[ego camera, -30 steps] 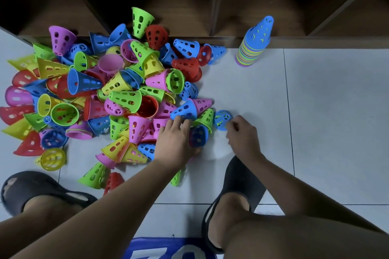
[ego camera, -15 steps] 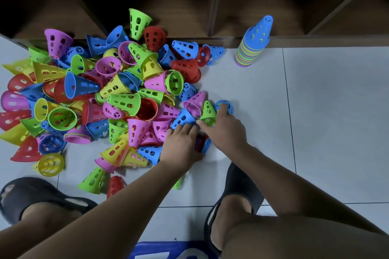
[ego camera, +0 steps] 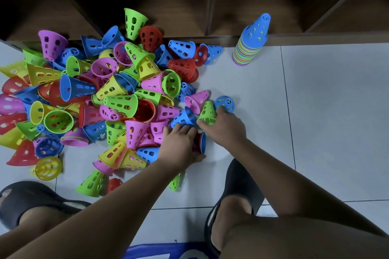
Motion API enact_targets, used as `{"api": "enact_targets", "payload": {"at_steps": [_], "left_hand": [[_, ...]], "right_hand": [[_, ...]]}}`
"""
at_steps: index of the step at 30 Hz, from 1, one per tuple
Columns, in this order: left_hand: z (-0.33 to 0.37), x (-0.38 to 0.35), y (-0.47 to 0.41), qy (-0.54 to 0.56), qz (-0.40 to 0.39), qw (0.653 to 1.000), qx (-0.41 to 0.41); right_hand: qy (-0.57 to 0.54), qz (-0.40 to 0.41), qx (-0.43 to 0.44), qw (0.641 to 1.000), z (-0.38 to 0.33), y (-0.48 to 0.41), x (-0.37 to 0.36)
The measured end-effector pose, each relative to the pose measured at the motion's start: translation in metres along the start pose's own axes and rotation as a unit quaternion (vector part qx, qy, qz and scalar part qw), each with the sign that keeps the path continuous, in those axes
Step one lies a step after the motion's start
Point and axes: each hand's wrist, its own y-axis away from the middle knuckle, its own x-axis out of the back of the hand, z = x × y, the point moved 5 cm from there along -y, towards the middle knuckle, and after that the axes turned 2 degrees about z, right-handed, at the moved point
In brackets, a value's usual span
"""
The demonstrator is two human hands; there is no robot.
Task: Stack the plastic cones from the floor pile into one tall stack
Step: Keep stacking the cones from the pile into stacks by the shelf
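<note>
A pile of perforated plastic cones [ego camera: 94, 94] in green, pink, blue, red and yellow covers the floor on the left. A tall stack of cones [ego camera: 251, 44] topped by a blue one stands at the back right, by the shelf. My left hand [ego camera: 181, 145] grips a short nested bundle [ego camera: 200, 142] with a blue rim and red inside, at the pile's near right edge. My right hand [ego camera: 223, 126] pinches a green cone [ego camera: 207, 111] at its wide end. A blue cone [ego camera: 225, 103] lies just beyond my right fingers, and a pink cone [ego camera: 196, 100] lies to its left.
A dark wooden shelf unit [ego camera: 210, 35] runs along the back edge of the tiled floor. My two feet in black slippers [ego camera: 237, 187] rest near the bottom, with my knees in front. A blue printed item [ego camera: 168, 252] lies at the bottom edge.
My right hand moved left from the lone blue cone onto the green cone and now pinches it. My left hand stayed on the bundle.
</note>
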Motion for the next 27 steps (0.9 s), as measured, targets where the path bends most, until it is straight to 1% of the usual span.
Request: {"api": "enact_targets", "payload": {"at_steps": [3, 6, 8, 11, 14, 16, 17, 20, 22, 24, 27], "left_hand": [[-0.002, 0.005, 0.005, 0.014, 0.03, 0.999, -0.014], [-0.004, 0.019, 0.011, 0.047, 0.066, 0.997, -0.01], [-0.009, 0.03, 0.016, 0.087, 0.086, 0.993, -0.001], [-0.017, 0.048, 0.021, 0.17, 0.096, 0.981, 0.006], [-0.024, 0.065, 0.021, 0.206, 0.11, 0.972, 0.016], [-0.028, 0.076, 0.018, 0.219, 0.133, 0.966, 0.022], [-0.029, 0.08, 0.018, 0.23, 0.14, 0.963, 0.024], [-0.029, 0.09, 0.014, 0.263, 0.151, 0.952, 0.043], [-0.026, 0.092, 0.009, 0.274, 0.155, 0.948, 0.054], [-0.021, 0.091, 0.001, 0.276, 0.154, 0.947, 0.049], [-0.01, 0.091, -0.012, 0.277, 0.161, 0.946, 0.04]], "right_hand": [[-0.05, -0.027, -0.048, 0.997, -0.005, -0.003, -0.001], [-0.061, -0.021, -0.053, 0.997, -0.011, -0.008, -0.002], [-0.077, -0.032, -0.06, 0.995, -0.011, -0.011, -0.006], [-0.134, -0.073, -0.071, 0.986, -0.011, -0.014, -0.008], [-0.202, -0.072, -0.059, 0.975, -0.011, -0.007, 0.002], [-0.23, -0.046, -0.044, 0.971, -0.009, 0.002, 0.014], [-0.249, -0.02, -0.032, 0.968, -0.009, 0.007, 0.02], [-0.31, 0.102, 0.034, 0.945, -0.003, 0.019, 0.042], [-0.327, 0.162, 0.072, 0.928, 0.004, 0.022, 0.052], [-0.325, 0.184, 0.076, 0.925, 0.014, 0.018, 0.054], [-0.299, 0.182, 0.065, 0.934, 0.03, 0.006, 0.045]]}}
